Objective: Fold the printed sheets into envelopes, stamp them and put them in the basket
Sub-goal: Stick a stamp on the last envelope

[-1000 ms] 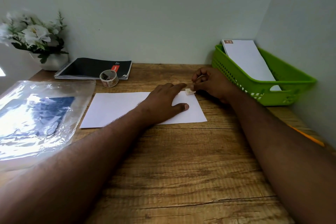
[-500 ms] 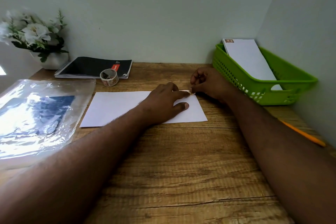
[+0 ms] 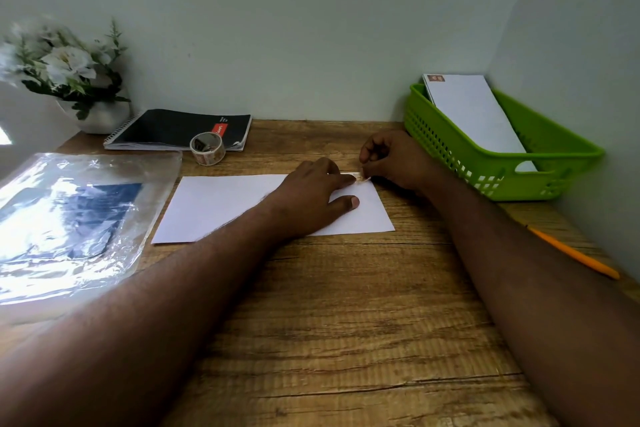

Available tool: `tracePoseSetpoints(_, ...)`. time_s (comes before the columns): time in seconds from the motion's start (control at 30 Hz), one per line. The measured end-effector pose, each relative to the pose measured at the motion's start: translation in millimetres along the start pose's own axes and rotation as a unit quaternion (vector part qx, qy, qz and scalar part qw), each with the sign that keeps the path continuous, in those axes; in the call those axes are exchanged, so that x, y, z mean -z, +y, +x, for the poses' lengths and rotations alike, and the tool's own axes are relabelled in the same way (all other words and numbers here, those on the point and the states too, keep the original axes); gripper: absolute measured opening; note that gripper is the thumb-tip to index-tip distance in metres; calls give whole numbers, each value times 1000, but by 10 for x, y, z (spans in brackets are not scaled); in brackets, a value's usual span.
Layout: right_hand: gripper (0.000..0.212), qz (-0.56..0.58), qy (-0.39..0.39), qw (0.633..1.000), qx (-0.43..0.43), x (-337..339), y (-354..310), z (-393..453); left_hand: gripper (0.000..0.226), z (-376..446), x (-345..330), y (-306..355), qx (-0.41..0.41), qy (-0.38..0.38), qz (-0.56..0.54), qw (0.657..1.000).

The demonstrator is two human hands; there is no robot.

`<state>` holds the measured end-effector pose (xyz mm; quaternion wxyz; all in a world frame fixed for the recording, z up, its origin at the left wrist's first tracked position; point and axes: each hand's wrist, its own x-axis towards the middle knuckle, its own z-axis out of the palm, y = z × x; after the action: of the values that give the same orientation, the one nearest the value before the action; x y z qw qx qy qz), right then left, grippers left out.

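The stamp (image 3: 362,178), held clear of the paper a second ago, is now brought down onto the far right corner of the white envelope (image 3: 221,204), so the stamping step looks almost done. It is pinched in the grip of the right hand (image 3: 398,163), whose fingers are curled round it, while the left hand (image 3: 311,199) is laid flat on the envelope, fingers straight, one fingertip set against the stamp. The envelope is a smooth, matte rectangle, lying mid-table on the rough-grained wooden table (image 3: 346,322). To the far right, a stamped envelope (image 3: 474,114) is already leaned inside the green perforated plastic basket (image 3: 554,180). At left, a crinkled glossy plastic sleeve (image 3: 69,218) is seen; beyond it, a round roll of stamps (image 3: 207,148) is seen.
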<state>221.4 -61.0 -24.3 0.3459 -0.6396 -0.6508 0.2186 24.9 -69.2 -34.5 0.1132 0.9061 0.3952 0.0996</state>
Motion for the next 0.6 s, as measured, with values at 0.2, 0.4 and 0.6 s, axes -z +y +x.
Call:
tracePoseSetpoints(0.2,18,-1,23,1000,0,-40,19,5,60,9,-8,-9,0,-7,7,1000)
tracePoseSetpoints(0.4,16,4,15,1000,-7,-32,-1,6,55,6,-10,0,-5,-10,18,1000)
tracePoseSetpoints(0.6,20,4,-20,999,-27,51,3,28,50,9,-3,-1,-7,-6,22,1000)
